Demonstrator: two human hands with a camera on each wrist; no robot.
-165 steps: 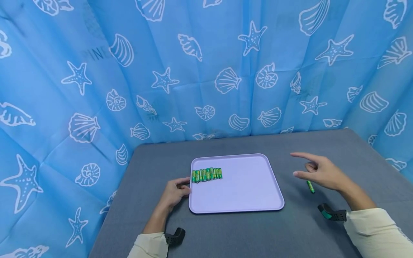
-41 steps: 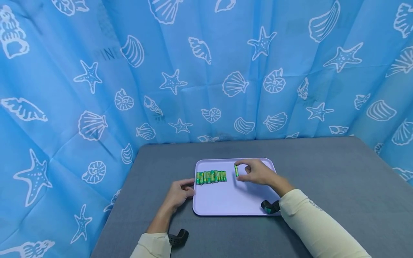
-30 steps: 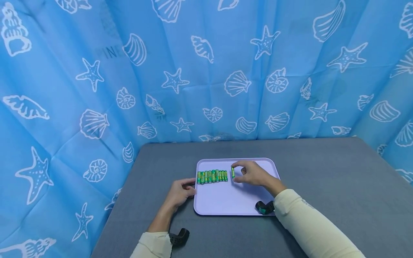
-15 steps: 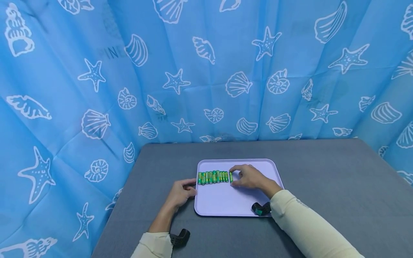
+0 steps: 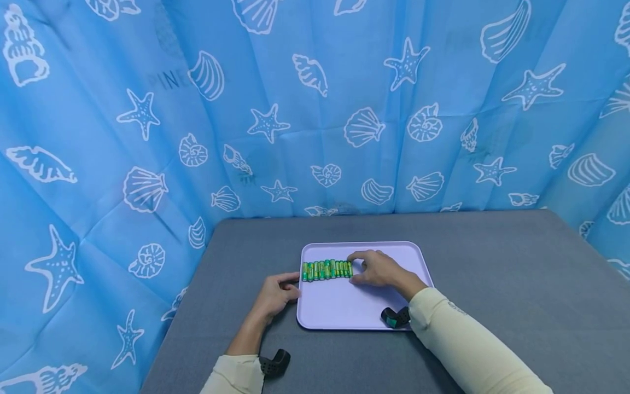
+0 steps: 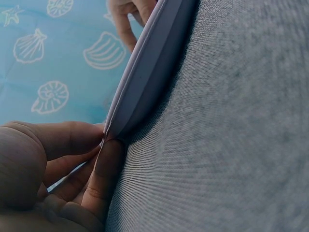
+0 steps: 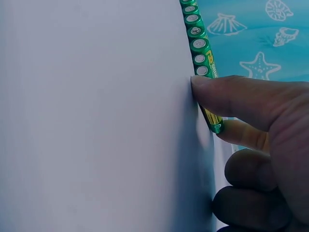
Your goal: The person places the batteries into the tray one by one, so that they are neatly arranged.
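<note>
A row of green-and-yellow batteries point(image 5: 322, 270) lies side by side on the pale lilac tray point(image 5: 339, 312), starting at its left rim. My right hand point(image 5: 383, 270) pinches the battery at the row's right end between thumb and forefinger. In the right wrist view this battery point(image 7: 213, 121) lies along the row, its near end covered by the thumb. My left hand point(image 5: 270, 295) grips the tray's left edge. Seen from the left wrist, the thumb and a finger point(image 6: 104, 169) meet at the tray's rim point(image 6: 145, 72), low over the cloth.
A grey cloth-covered table point(image 5: 492, 262) extends around the tray. Behind it and at the sides hangs a blue curtain point(image 5: 305, 126) with white shell and starfish prints. A black wrist device point(image 5: 395, 317) at the right wrist overlaps the tray's front edge.
A loose battery lay on the table right of the tray, near my right hand. The hand has carried it leftward over the tray and down against the row's right end. The left hand stays put.
</note>
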